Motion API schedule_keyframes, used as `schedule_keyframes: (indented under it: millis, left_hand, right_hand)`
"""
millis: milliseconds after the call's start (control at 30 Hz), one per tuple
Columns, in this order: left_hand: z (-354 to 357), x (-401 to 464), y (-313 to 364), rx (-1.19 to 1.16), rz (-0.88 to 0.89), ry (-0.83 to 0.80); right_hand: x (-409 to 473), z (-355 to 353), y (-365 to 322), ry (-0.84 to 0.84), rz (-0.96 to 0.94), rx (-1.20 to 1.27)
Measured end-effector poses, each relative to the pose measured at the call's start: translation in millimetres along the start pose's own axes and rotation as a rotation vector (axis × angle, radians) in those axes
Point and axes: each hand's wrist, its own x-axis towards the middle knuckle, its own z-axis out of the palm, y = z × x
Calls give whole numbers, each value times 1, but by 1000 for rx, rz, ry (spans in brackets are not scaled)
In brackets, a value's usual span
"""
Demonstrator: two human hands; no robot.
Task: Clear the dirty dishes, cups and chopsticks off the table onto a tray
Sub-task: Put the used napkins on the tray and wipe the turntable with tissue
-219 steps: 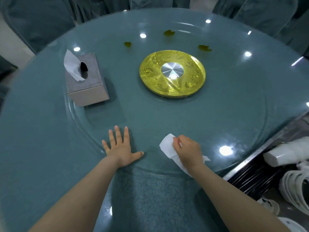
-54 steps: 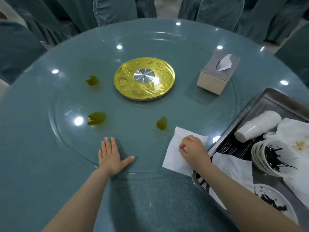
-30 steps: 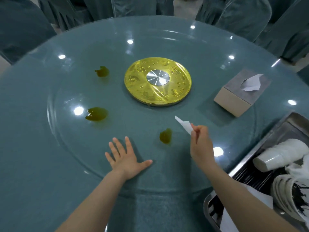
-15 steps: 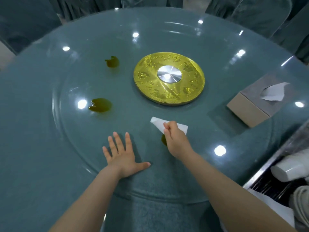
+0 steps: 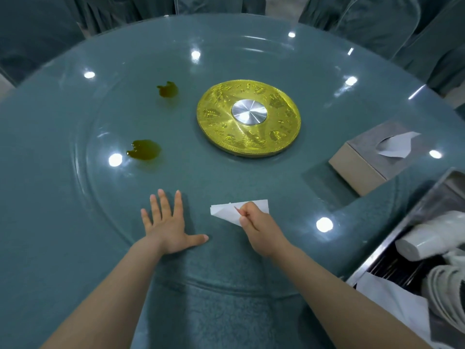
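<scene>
My left hand [image 5: 169, 222] lies flat with spread fingers on the glass turntable [image 5: 83, 157]. My right hand [image 5: 259, 227] grips a white tissue [image 5: 224, 210] and presses it on the glass near the front of the turntable. Two dark green spills remain on the glass, one [image 5: 144, 149] at mid left and one [image 5: 168, 89] farther back. At the right edge a steel tray [image 5: 427, 197] holds a white cup [image 5: 432, 239] on its side, stacked white dishes [image 5: 445, 288] and tissues [image 5: 392, 306].
A gold disc with a silver hub [image 5: 249, 122] marks the turntable's centre. A grey tissue box [image 5: 375, 157] stands at the right. Covered chairs [image 5: 364, 18] ring the far side of the round table.
My right hand dropped the tissue onto the nearest spill and dragged it toward me; that spill no longer shows. Earlier the turntable turned, carrying the tissue box from left to right. My left hand stayed flat.
</scene>
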Motion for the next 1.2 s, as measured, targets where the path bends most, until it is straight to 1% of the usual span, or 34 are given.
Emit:
schedule_keyframes:
  millis: [300, 367, 500, 533, 600, 633, 733, 800, 933, 1033, 1100, 1200]
  left_hand:
    - [18, -16, 37, -94, 8, -55]
    - [22, -19, 47, -109, -14, -70]
    - [32, -24, 66, -133, -43, -62]
    - [34, -25, 70, -140, -46, -57]
    - [39, -26, 76, -149, -51, -46]
    - [41, -27, 79, -153, -55, -42]
    - [46, -26, 87, -165, -68, -20]
    - [47, -26, 90, -162, -79, -19]
    - [49, -25, 91, -153, -97, -16]
    - [48, -25, 89, -140, -108, -14]
    - [46, -25, 86, -139, -106, -3]
    - [41, -26, 80, -122, -103, 6]
  right_hand:
    - [-29, -28, 16, -7, 90, -55]
    - [-33, -32, 19, 9, 114, 14]
    - [-40, -42, 26, 73, 146, 232]
    - [-42, -45, 27, 126, 153, 215]
    - [-45, -50, 35, 256, 141, 57]
    - [-47, -50, 40, 263, 129, -39]
    - [-47, -44, 49, 92, 124, -340]
    - [-45, -37, 53, 66, 95, -499]
    - [-37, -32, 55, 47, 32, -552]
    - [-31, -21, 52, -62, -106, -634]
    - [-31, -12, 47, -134, -176, -616]
    - [-34, -11, 43, -150, -263, -549]
